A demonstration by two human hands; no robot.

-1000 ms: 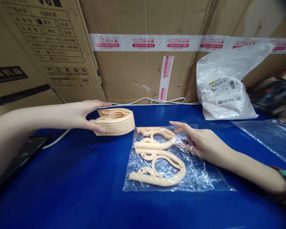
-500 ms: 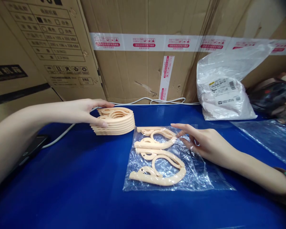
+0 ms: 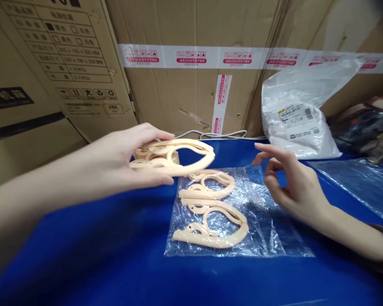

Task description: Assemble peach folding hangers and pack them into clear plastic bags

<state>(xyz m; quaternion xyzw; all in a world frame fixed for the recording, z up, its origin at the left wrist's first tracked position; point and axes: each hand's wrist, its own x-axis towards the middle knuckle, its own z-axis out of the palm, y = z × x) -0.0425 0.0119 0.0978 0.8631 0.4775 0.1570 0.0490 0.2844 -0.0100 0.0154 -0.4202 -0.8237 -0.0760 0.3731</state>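
Note:
A folded beige plastic hanger (image 3: 196, 168) is held in my left hand (image 3: 124, 157), gripped at its left end between thumb and fingers, above the blue table. Behind it, mostly hidden, is a stack of similar folded hangers (image 3: 175, 158). In front lies a clear plastic bag (image 3: 264, 233), flat on the table. Two folded hangers lie inside, an upper one (image 3: 207, 195) and a lower one (image 3: 210, 242). My right hand (image 3: 301, 187) hovers over the bag's right side with its fingers bent and apart, holding nothing.
Cardboard boxes (image 3: 166, 97) stand along the back and left of the blue table (image 3: 108, 255). A white cable (image 3: 223, 135) runs along the back. At the back right sits a white plastic parcel bag (image 3: 306, 136), with another clear bag (image 3: 354, 178) in front of it.
My left hand has lifted one hanger off the stack and moved right with it. My right hand has drawn back from the bagged hangers, up and to the right.

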